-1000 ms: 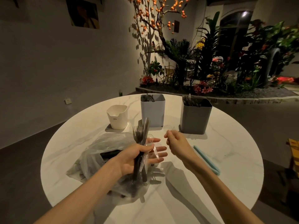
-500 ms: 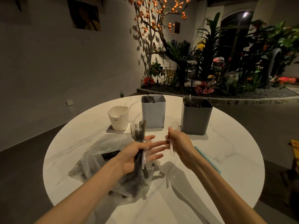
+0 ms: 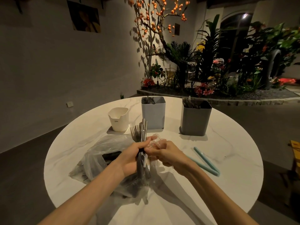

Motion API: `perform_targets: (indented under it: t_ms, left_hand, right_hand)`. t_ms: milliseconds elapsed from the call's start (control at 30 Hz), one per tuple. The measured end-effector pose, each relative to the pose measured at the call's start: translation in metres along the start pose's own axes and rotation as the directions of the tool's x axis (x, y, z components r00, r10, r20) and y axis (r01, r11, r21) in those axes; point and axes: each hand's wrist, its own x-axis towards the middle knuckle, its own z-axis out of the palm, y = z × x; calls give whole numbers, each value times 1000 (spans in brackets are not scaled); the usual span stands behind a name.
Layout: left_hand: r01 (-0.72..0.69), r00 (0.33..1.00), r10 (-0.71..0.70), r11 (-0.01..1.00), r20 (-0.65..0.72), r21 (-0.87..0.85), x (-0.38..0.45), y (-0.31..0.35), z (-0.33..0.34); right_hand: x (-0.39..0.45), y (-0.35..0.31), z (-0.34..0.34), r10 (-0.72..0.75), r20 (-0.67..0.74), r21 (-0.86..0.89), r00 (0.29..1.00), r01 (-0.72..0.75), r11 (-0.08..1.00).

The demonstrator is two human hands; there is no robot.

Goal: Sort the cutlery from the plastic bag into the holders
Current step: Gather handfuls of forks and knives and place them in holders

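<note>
So the left hand [image 3: 129,157] is gripping a whole bundle of metal cutlery [image 3: 140,143] upright in the middle of the frame, fingers curled tight round the handles, fork tines and flat handle ends sticking up above the fist. My guess is it's working as a holding rack, so the other hand can pick pieces off one kind at a time. The right hand [image 3: 165,154] is touching that bundle from the right, fingers curled around some clear plastic cutlery [image 3: 155,140] (spoons, I think, they're see-through and hard to read against the table).

The plastic bag [image 3: 100,158] is lying crumpled at lower left under the left wrist, with dark pieces inside, so there's plenty left to sort.

The holders are sitting in a row just above the hands: a small white holder [image 3: 118,119] at left that looks empty, a light grey-blue holder [image 3: 153,112] in the middle with forks poking out, and a dark grey holder [image 3: 196,118] at right with more metal pieces. Probably the clear ones are going in the white one. Two teal straws [image 3: 206,161] are lying on the round white table [image 3: 227,143], right of the hands.
</note>
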Motion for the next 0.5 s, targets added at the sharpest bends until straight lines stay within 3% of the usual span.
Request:
perform_targets:
  t_ms: [267, 367, 500]
  left_hand:
    - [-59, 998, 57, 995, -26, -84, 1, 4, -7]
    - [-93, 992, 95, 995, -88, 25, 4, 4, -9]
    - [-102, 972, 158, 951, -174, 292, 2, 3, -9]
  right_hand:
    - [3, 5, -3, 0, -59, 84, 998, 5, 996]
    - [3, 5, -6, -11, -84, 77, 996, 18, 997]
    - [2, 4, -11, 3, -99, 39, 995, 1, 999]
